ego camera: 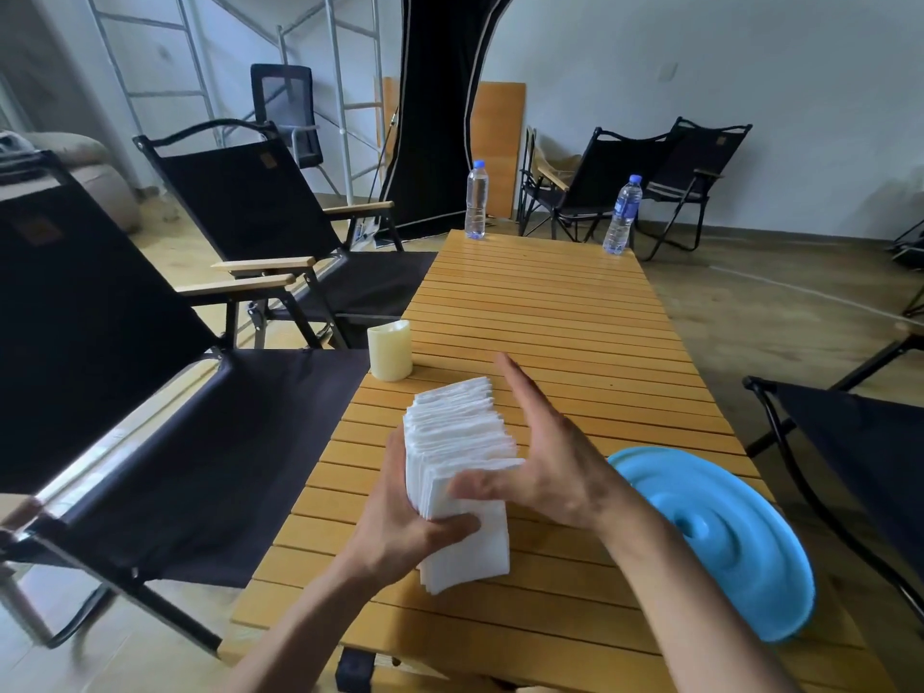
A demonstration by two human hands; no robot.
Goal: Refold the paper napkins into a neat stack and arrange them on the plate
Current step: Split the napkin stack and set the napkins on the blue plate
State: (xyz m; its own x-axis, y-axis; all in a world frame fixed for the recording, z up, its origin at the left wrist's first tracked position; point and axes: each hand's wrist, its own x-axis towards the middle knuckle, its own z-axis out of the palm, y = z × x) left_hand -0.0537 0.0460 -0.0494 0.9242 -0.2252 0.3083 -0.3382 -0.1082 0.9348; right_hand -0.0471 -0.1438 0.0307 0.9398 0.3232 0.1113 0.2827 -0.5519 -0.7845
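On the slatted wooden table (550,302), near its near edge, the left hand (400,522) grips the stack of napkins (460,432). The right hand (550,457) presses flat, fingers straight, against the stack's side. A blue plate (725,542) lies at the right edge, possibly overhanging it. A candle (390,350) stands by the left edge and two bottles (476,200) at the far edge. Black folding chairs (240,192) surround the table.

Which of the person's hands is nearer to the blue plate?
Right. The right hand lies flat against the napkin stack on the side facing the blue plate, close beside it. The left hand grips the stack's opposite side, farther from the plate.
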